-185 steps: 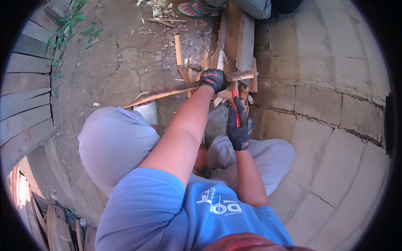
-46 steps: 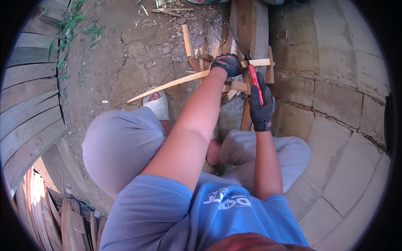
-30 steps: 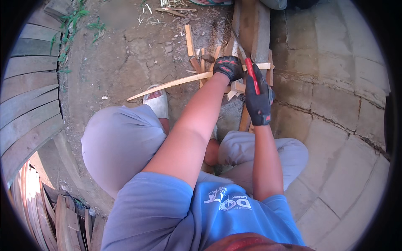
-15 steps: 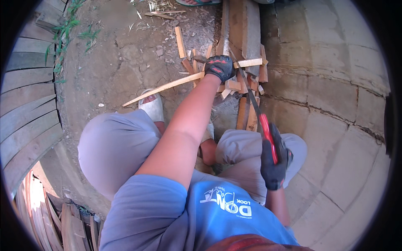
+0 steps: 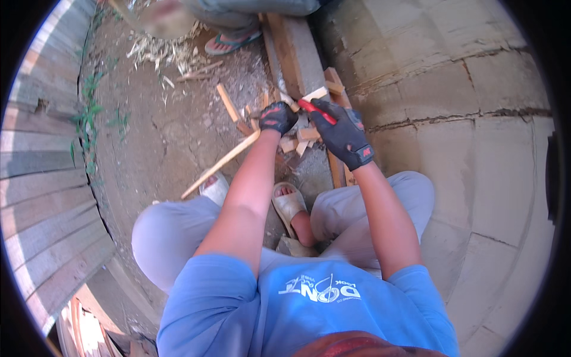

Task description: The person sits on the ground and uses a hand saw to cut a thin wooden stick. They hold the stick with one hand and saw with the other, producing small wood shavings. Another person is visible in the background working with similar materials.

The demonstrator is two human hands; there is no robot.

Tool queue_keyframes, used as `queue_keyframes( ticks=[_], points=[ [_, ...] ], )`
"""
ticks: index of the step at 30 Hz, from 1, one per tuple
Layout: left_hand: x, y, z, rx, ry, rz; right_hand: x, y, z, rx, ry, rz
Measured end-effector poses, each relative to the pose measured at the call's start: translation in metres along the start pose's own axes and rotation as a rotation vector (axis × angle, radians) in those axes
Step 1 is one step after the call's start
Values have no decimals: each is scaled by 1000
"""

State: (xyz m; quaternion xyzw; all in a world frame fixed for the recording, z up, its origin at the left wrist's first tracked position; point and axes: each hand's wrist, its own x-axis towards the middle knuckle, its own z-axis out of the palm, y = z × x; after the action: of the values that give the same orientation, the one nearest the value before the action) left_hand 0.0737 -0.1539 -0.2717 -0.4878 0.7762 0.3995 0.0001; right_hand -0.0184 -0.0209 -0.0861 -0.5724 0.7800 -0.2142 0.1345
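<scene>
A long, pale wooden stick slants from the floor at lower left up across a beam. My left hand, in a black glove, is closed round the stick near the beam. My right hand, gloved too, grips the red handle of a hand saw, just right of my left hand. The saw's handle end lies close against the stick; most of the dark blade is hidden or blurred. Short cut wood pieces lie heaped beneath and between my hands.
A thick wooden beam runs away from me along a concrete block surface. Another person's sandalled foot stands at the far end, near wood shavings. Plank boards line the left side.
My right hand has pushed forward and left with the saw, bringing its handle up to the stick. My left hand still holds the stick. The view has shifted, showing more of the other person's leg.
</scene>
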Motion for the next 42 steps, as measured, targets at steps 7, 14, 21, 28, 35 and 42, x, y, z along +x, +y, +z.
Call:
queue_keyframes(
  ticks=[7,14,21,28,35,42],
  points=[
    [2,-9,18,-28,26,241,-4,-18,-13,176,-197,56],
    [-26,1,-28,186,283,208,-14,19,-85,40,-391,-188],
    [-101,70,-148,527,476,425,35,91,-86,1054,-205,290],
    [-185,77,-165,676,544,522,5,39,-79,1069,-521,186],
    [-176,73,-127,743,314,673,13,64,-84,631,-969,91],
    [-187,57,-110,710,197,911,-18,47,-22,555,-1370,78]
  ],
)
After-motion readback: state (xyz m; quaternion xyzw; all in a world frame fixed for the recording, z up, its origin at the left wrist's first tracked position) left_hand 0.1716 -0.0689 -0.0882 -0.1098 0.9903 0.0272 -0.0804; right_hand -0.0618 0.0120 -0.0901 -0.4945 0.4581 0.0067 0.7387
